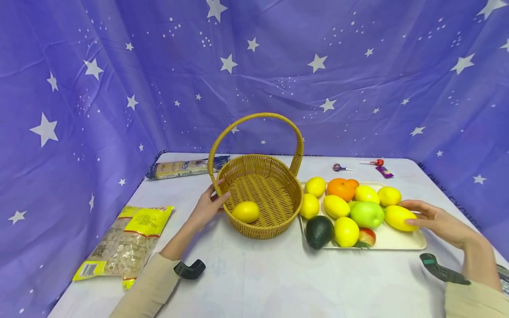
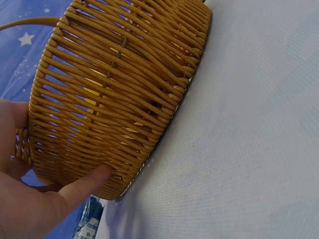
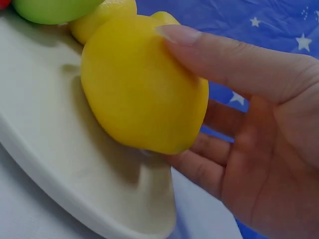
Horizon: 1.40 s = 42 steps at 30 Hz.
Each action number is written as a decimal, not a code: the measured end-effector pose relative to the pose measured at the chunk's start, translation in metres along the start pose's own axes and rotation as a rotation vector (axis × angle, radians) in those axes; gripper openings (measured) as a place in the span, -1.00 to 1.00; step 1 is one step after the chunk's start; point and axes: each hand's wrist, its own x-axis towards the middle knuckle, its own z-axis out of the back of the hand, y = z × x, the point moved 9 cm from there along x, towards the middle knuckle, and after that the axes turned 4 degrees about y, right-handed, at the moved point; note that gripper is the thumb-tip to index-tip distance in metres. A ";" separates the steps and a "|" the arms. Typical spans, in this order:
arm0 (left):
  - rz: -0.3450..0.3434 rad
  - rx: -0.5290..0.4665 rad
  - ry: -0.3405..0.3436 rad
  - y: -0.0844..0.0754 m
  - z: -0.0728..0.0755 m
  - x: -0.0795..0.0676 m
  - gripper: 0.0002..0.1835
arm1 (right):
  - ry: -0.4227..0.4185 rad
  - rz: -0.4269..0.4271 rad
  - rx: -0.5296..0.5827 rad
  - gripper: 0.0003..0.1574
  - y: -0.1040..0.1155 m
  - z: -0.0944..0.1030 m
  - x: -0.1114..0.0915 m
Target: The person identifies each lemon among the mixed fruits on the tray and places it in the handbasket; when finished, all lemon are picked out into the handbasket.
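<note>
My left hand (image 1: 207, 207) grips the left side of a round wicker basket (image 1: 264, 190), at the foot of its tall arched handle. In the left wrist view its thumb and fingers lie on the basket's woven wall (image 2: 124, 94). One yellow lemon (image 1: 245, 212) lies inside, near the front. At the right end of a cream tray (image 1: 401, 240), my right hand (image 1: 447, 223) holds a smooth yellow lemon (image 3: 142, 84) between thumb and fingers. Beside it on the tray are a green apple (image 1: 366, 214), an orange (image 1: 340, 189), a dark avocado (image 1: 319, 232) and several more lemons (image 1: 346, 231).
A yellow-and-clear food bag (image 1: 131, 243) lies at the left. Behind the basket's left side is a long noodle packet (image 1: 183, 168). Two lollipops (image 1: 338, 167) and a small purple packet (image 1: 384, 172) lie at the back right. A starry purple curtain (image 1: 270, 79) encloses the table.
</note>
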 end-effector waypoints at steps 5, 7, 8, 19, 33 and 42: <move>0.010 0.005 -0.015 0.004 0.002 -0.001 -0.34 | 0.059 -0.053 -0.092 -0.32 0.003 -0.004 0.003; 0.012 0.004 -0.021 0.005 0.003 -0.001 -0.34 | 0.072 -0.063 -0.099 -0.30 0.003 -0.005 0.004; 0.013 0.005 -0.022 0.005 0.003 -0.001 -0.34 | 0.069 -0.074 -0.108 -0.29 0.003 -0.004 0.004; 0.007 -0.003 -0.024 0.002 0.004 -0.003 -0.34 | -0.114 0.097 0.044 -0.34 0.028 0.022 -0.003; 0.009 0.000 -0.023 0.003 0.001 -0.003 -0.33 | -0.338 0.741 1.176 -0.42 0.151 0.001 0.023; 0.003 0.024 -0.030 -0.002 -0.001 -0.002 -0.34 | -0.324 0.642 0.989 -0.44 0.206 -0.071 0.037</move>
